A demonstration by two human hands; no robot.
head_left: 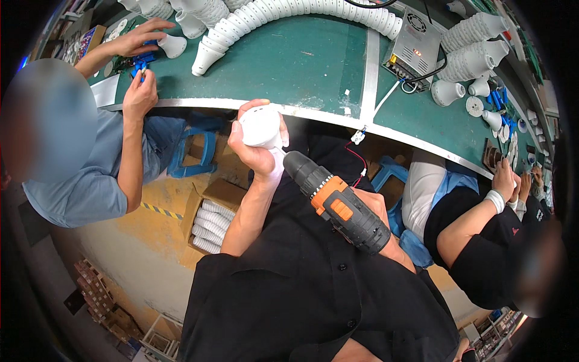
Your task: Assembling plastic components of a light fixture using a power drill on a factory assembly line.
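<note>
My left hand (256,158) is wrapped round a white plastic lamp housing (260,127), whose round, slotted end faces up. It is held just in front of the table's near edge. In my right hand (375,204) is a black and orange cordless drill (339,204), angled up and to the left. The bit reaches the lower right side of the housing; whether it touches a screw there cannot be made out. The drill's body hides most of my right hand and the grip. A small white connector (358,137) with red wires hangs at the table edge just beyond the drill.
Nested white housings (289,8) curve across the green table (289,66). A metal power supply (416,39) with cables stands right of centre, near more stacked housings (473,60). Co-workers sit on both sides, their hands (140,93) over small parts. An open carton (211,223) holds more housings.
</note>
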